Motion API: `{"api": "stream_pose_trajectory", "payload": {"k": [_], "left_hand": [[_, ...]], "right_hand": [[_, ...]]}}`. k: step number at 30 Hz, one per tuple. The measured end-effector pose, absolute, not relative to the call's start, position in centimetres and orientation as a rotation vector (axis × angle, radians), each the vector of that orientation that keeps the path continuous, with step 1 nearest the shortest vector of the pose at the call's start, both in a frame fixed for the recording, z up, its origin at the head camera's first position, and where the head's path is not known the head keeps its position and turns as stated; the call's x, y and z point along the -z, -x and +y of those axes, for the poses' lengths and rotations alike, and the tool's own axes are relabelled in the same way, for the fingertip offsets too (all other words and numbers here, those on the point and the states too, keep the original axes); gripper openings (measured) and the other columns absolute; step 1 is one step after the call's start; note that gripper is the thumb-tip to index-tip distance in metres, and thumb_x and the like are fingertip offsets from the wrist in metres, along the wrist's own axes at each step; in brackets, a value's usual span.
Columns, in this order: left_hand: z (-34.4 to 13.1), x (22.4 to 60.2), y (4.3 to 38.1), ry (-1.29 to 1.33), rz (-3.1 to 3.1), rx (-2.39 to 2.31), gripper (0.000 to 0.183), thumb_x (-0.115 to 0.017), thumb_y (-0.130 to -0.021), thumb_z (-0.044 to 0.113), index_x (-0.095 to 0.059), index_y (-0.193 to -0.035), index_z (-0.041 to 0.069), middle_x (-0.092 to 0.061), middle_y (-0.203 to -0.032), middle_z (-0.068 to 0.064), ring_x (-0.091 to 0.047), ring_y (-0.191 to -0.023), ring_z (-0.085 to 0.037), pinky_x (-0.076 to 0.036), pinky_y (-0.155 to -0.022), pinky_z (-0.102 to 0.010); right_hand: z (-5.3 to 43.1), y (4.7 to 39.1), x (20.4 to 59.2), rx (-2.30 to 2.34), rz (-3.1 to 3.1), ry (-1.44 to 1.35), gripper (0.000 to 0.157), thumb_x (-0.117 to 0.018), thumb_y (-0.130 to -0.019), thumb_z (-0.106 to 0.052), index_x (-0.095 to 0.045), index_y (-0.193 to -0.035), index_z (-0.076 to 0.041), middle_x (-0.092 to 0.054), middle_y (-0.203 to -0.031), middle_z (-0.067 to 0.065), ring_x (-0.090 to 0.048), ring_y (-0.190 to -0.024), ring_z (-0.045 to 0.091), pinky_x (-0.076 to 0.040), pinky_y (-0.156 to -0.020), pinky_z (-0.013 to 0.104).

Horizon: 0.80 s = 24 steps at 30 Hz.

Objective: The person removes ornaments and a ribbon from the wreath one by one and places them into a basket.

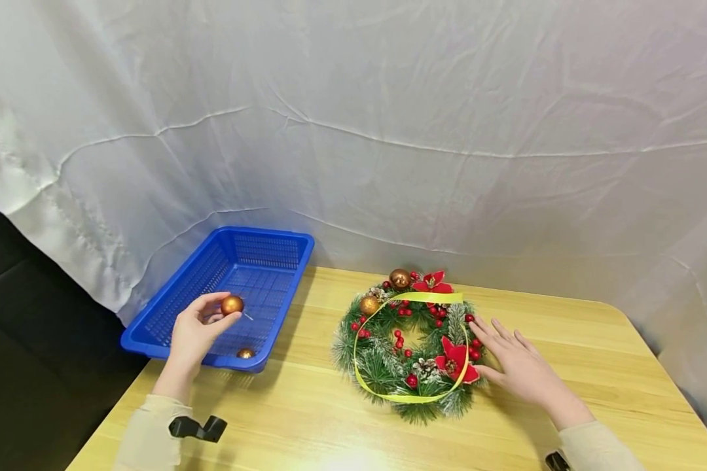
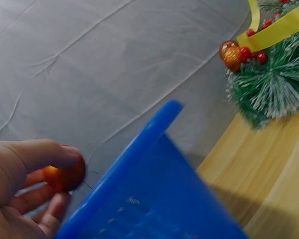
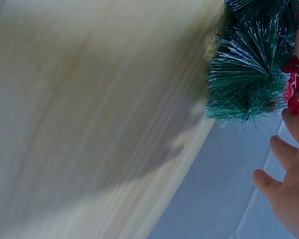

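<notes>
Between thumb and fingers my left hand (image 1: pixel 196 330) pinches a copper-coloured bauble (image 1: pixel 232 305), held over the near part of the blue basket (image 1: pixel 131 339). A thin wire or thread trails from the bauble. Another bauble (image 1: pixel 245 353) lies in the basket's near corner. My right hand (image 1: pixel 520 366) has its fingers spread at the right edge of a green wreath (image 1: pixel 378 373), fingertips right at its red berries (image 3: pixel 294 105). The wreath carries red poinsettias (image 1: pixel 452 361), frosted pinecones, berries and two copper baubles (image 1: pixel 399 279) at its upper left. A yellow ribbon (image 1: pixel 409 398) loops over it.
The wreath and basket stand on a light wooden table (image 1: pixel 306 392), the basket at its left end, overhanging the left edge. A pale grey cloth (image 1: pixel 389 163) hangs behind the table. Dark material (image 1: pixel 29 340) shows at the far left.
</notes>
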<state>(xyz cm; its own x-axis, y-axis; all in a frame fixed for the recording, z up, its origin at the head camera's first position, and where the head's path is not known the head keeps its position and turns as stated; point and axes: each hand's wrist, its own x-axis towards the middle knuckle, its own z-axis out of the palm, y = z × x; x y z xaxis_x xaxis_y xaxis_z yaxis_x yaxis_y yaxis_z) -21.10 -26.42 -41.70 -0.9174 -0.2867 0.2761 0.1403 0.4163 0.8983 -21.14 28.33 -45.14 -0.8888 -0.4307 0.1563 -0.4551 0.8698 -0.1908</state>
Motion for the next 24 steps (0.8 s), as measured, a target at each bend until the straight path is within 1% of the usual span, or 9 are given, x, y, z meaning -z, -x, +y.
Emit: {"api": "stream_pose_trajectory", "payload": {"k": [3, 8, 16, 20, 24], "left_hand": [[-27.2, 41.5, 21.1, -0.138, -2.365, 1.479, 0.046, -0.079, -0.080, 0.015, -0.061, -0.120, 0.000, -0.060, -0.112, -0.017, -0.056, -0.081, 0.000, -0.049, -0.070, -0.010], [-28.3, 41.1, 21.4, -0.186, -2.444, 1.466, 0.050, -0.077, -0.082, 0.020, -0.058, -0.124, 0.000, -0.056, -0.121, -0.019, -0.054, -0.083, 0.002, -0.047, -0.070, -0.010], [-29.0, 41.0, 21.5, -0.220, -2.487, 1.412, 0.050, -0.077, -0.082, 0.019, -0.058, -0.123, -0.003, -0.058, -0.118, -0.023, -0.052, -0.080, 0.002, -0.046, -0.066, -0.014], [-29.2, 41.0, 21.6, -0.202, -2.513, 1.398, 0.048, -0.075, -0.084, 0.017, -0.057, -0.124, -0.002, -0.059, -0.119, -0.023, -0.052, -0.082, 0.006, -0.046, -0.068, -0.013], [-29.2, 41.0, 21.7, -0.198, -2.514, 1.400, 0.047, -0.073, -0.086, 0.017, -0.057, -0.126, -0.001, -0.058, -0.121, -0.022, -0.052, -0.082, 0.008, -0.045, -0.070, -0.012]], "right_hand": [[28.4, 21.1, 45.2, -0.338, -2.914, -0.705, 0.079, -0.056, -0.090, -0.053, -0.026, -0.152, -0.014, -0.020, -0.156, 0.007, -0.019, -0.139, 0.040, 0.001, -0.114, 0.052], [28.4, 21.1, 45.4, -0.329, -2.901, -0.710, 0.079, -0.057, -0.090, -0.053, -0.026, -0.152, -0.014, -0.020, -0.157, 0.006, -0.019, -0.140, 0.039, 0.004, -0.114, 0.049], [28.4, 21.2, 45.4, -0.327, -2.900, -0.709, 0.079, -0.057, -0.090, -0.053, -0.027, -0.151, -0.014, -0.021, -0.156, 0.006, -0.020, -0.139, 0.040, 0.000, -0.114, 0.053], [28.4, 21.2, 45.4, -0.323, -2.905, -0.707, 0.080, -0.057, -0.089, -0.053, -0.028, -0.151, -0.012, -0.022, -0.156, 0.007, -0.020, -0.139, 0.040, -0.002, -0.114, 0.054], [28.5, 21.4, 45.4, -0.321, -2.936, -0.697, 0.080, -0.056, -0.089, -0.055, -0.027, -0.151, -0.013, -0.020, -0.157, 0.006, -0.018, -0.140, 0.040, -0.004, -0.113, 0.057]]}}
